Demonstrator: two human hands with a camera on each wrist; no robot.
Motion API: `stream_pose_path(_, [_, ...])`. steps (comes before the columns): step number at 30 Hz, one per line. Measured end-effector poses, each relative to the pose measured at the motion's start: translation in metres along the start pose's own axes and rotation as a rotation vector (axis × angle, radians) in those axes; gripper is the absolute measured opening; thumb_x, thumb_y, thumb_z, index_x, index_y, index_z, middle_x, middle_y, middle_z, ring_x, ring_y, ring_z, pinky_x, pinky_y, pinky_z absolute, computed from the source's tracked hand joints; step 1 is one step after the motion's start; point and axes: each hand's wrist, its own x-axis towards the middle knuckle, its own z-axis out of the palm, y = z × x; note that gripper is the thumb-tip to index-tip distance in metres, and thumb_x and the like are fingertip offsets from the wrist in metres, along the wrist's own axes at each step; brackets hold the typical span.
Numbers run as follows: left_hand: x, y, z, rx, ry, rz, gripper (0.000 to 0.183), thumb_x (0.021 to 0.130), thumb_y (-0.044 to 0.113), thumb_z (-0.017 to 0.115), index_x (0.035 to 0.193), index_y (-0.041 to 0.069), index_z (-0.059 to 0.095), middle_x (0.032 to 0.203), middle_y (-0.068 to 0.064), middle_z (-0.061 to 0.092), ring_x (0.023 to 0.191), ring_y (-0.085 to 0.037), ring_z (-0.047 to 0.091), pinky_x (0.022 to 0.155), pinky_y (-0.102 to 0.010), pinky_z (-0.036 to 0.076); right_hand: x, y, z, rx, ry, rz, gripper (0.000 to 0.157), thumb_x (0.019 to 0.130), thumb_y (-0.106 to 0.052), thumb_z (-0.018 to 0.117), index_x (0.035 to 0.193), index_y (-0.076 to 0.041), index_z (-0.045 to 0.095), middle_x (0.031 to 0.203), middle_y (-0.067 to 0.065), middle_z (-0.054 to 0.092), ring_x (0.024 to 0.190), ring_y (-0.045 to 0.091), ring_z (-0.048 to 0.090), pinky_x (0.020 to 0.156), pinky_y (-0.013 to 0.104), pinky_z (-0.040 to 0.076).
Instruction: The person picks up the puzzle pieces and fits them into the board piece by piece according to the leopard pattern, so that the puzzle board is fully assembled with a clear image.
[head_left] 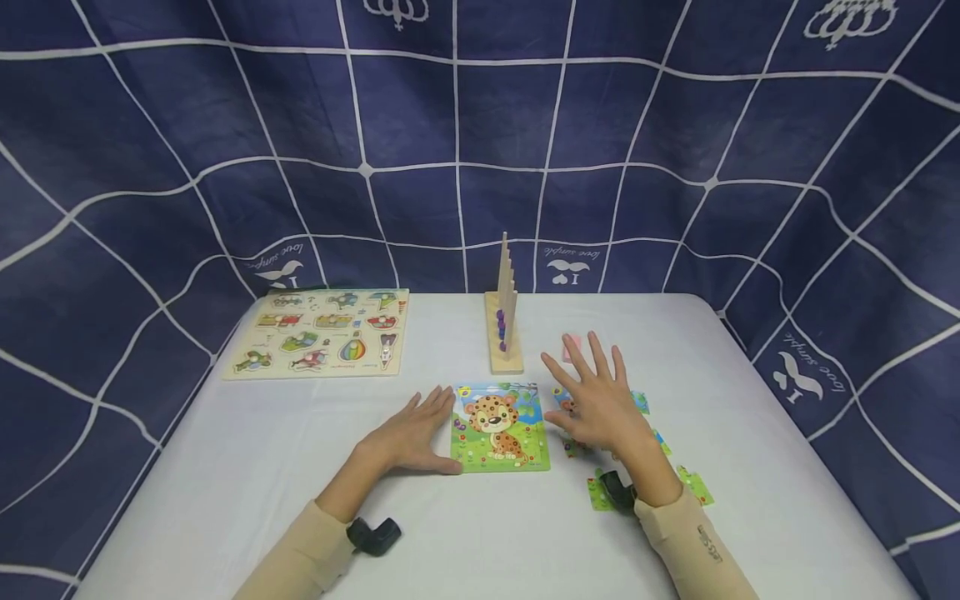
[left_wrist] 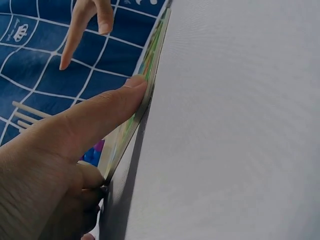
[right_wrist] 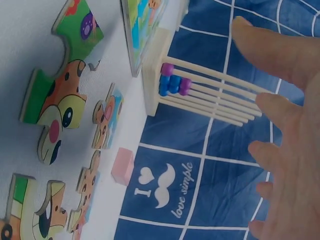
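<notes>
A square picture puzzle board [head_left: 498, 429] with a spotted leopard cub on green grass lies flat on the table in front of me. My left hand [head_left: 408, 433] rests along its left side, thumb on the near left corner and fingertips by the far left one. In the left wrist view the straight thumb [left_wrist: 107, 112] touches the board's edge [left_wrist: 156, 60]. My right hand [head_left: 596, 404] hovers with fingers spread, holding nothing, over loose jigsaw pieces [head_left: 693, 483]. Several pieces are partly hidden under it in the head view; the right wrist view shows a leopard-face piece [right_wrist: 62, 105] lying flat.
Behind the board stands a wooden base [head_left: 506, 365] with upright pegs and a few purple and blue beads [right_wrist: 174, 83]. A wooden vehicle puzzle [head_left: 322, 333] lies at the back left. A small pink block [right_wrist: 123, 166] lies beyond the right hand. Dark blue checked cloth [head_left: 408, 204] surrounds the table.
</notes>
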Motion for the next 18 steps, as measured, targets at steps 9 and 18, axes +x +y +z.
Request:
stream_pose_path(9, [0.000,-0.001,0.001,-0.025,0.006,0.025,0.121,0.069,0.078,0.064,0.156,0.007,0.018,0.165,-0.006,0.010,0.154,-0.023,0.009,0.126,-0.046,0.011,0.005,0.018,-0.001,0.622,-0.124,0.002,0.072,0.084,-0.027,0.077,0.147,-0.019,0.044,0.155,0.015,0.038,0.143,0.043,0.031,0.110,0.066,0.033])
stream_pose_path(18, [0.000,-0.007,0.009,-0.034,0.043,0.056,0.124,0.069,0.082,0.060,0.156,0.006,0.016,0.165,-0.006,0.010,0.154,-0.022,0.008,0.126,-0.045,0.010,0.008,0.044,0.015,0.753,-0.245,0.069,0.065,0.077,-0.016,0.082,0.136,-0.013,0.055,0.136,0.012,0.058,0.120,0.034,0.053,0.095,0.053,0.050])
